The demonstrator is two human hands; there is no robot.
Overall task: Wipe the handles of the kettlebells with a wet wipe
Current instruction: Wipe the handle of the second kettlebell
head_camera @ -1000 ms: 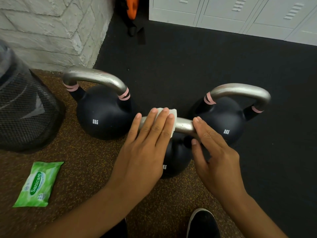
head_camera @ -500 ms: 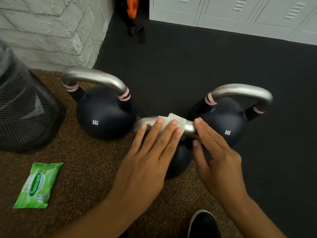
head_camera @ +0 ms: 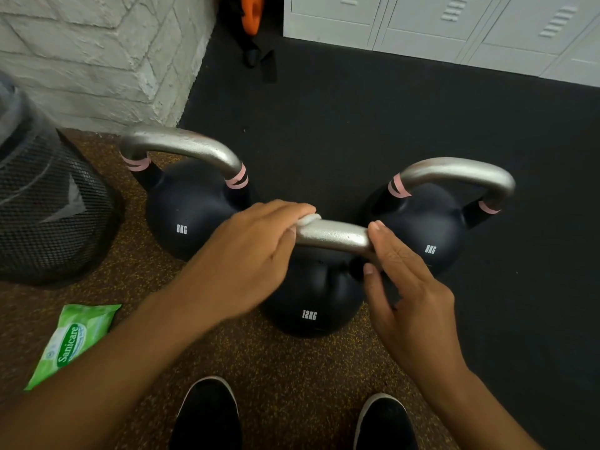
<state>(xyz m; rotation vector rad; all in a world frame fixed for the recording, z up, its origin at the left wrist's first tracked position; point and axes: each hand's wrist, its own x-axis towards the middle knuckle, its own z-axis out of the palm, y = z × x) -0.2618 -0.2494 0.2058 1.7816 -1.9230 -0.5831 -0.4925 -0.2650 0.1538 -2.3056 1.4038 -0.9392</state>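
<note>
Three kettlebells stand on the floor in the head view, grouped where the speckled brown mat (head_camera: pixel 97 261) meets the black mat (head_camera: pixel 422 118). The 12 kg kettlebell (head_camera: pixel 311 297) sits nearest, just in front of the person's shoes (head_camera: pixel 207 417); one 8 kg kettlebell (head_camera: pixel 191 209) stands behind it to the left, the other 8 kg kettlebell (head_camera: pixel 422 228) behind to the right on the black mat.

On the silver handle (head_camera: pixel 334 235) of the 12 kg bell, the left hand (head_camera: pixel 250 254) is curled over the left end, pressing the white wet wipe (head_camera: pixel 308 219) against the metal; only a small bunch of wipe shows past the fingertips. The right hand (head_camera: pixel 409 287) has straight fingers laid against the handle's right bend, steadying it rather than clasping it.

A green wipe packet (head_camera: pixel 74 342) lies near the left edge of the brown mat, beside a black mesh bin (head_camera: pixel 48 206).

The step in hand looks like wiping the nearest handle, with the wipe at its left end. Next, the wipe probably needs drawing along the bar toward the right bend, which calls for the right hand to give way. Both 8 kg handles appear yet to be reached, though whether they are already clean cannot be told.
</note>
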